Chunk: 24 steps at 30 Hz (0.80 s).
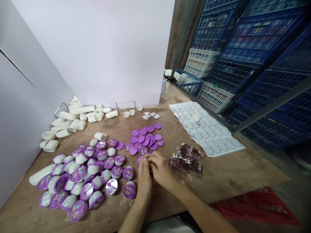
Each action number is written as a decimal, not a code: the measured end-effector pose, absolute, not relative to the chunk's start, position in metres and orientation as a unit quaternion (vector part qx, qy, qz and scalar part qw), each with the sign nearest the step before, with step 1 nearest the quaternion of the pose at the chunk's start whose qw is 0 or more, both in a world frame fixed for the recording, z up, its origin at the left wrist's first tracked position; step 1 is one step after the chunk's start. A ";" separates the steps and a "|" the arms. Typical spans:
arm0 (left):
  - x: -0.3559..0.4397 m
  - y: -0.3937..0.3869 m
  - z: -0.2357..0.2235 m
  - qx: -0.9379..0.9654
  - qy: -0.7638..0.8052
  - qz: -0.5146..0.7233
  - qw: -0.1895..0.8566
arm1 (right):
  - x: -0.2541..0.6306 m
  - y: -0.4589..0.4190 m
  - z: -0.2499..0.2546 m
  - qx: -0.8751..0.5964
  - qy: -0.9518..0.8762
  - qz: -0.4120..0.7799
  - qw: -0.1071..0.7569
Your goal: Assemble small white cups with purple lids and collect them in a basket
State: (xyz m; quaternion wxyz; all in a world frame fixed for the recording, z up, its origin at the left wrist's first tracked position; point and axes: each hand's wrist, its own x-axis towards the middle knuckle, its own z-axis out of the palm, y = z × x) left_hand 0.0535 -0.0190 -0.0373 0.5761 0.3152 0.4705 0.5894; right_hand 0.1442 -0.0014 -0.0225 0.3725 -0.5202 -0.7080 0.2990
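Fingers bent, the left hand [145, 176] and right hand [162, 170] meet over a partly covered purple-rimmed piece [139, 160] on the surface [233, 181]; whether they grip it I cannot tell. Its facing and axis are hidden. Leftward, many lidded cups [78, 174] look finished; farther out, loose purple lids [133, 150], dark sachets [186, 159] and nested white cups [84, 110] remain.

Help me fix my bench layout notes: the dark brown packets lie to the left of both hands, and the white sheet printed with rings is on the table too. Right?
Not quite: the head view shows the dark brown packets to the right of both the left hand and the right hand. The white sheet is as you say.
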 end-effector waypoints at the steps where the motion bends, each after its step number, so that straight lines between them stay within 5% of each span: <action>1: 0.050 -0.019 -0.035 0.323 0.476 0.579 0.578 | 0.147 0.002 -0.024 -0.506 -0.703 0.327 0.378; 10: 0.019 0.002 -0.020 0.225 0.440 0.632 0.597 | 0.165 0.023 -0.053 -0.573 -0.742 0.220 0.269; 18: 0.035 0.000 -0.031 0.184 0.430 0.642 0.608 | 0.151 0.004 -0.028 -0.462 -0.539 0.497 0.499; 24: 0.050 0.001 -0.032 0.099 0.363 0.675 0.634 | 0.131 0.008 -0.034 -0.506 -0.585 0.385 0.503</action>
